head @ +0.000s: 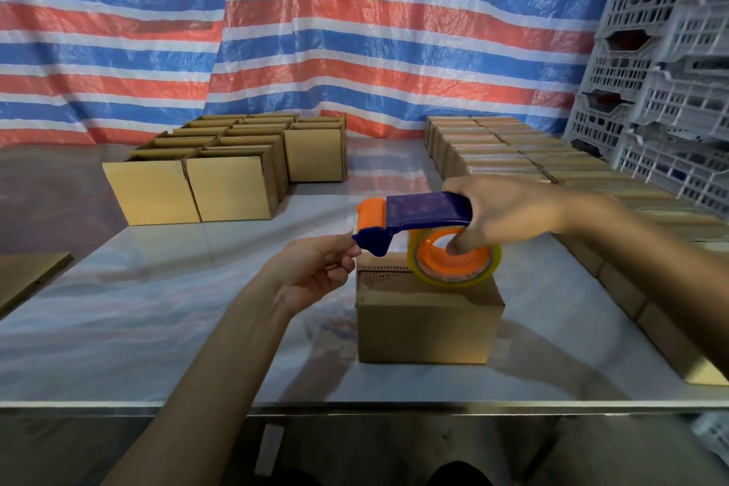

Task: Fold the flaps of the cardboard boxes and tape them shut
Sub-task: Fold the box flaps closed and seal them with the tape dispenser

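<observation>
A small cardboard box (428,322) stands on the table in front of me with its top flaps folded down. My right hand (501,215) grips a blue and orange tape dispenser (418,217) just above the box, its yellowish tape roll (453,262) resting over the box's top. My left hand (315,272) pinches the loose tape end at the dispenser's front tip, left of the box's top edge.
Open-topped boxes (221,170) stand in a block at the back left. Rows of sealed boxes (532,162) run along the right side. Grey plastic crates (662,63) are stacked far right. A flat cardboard sheet (27,276) lies at the left edge.
</observation>
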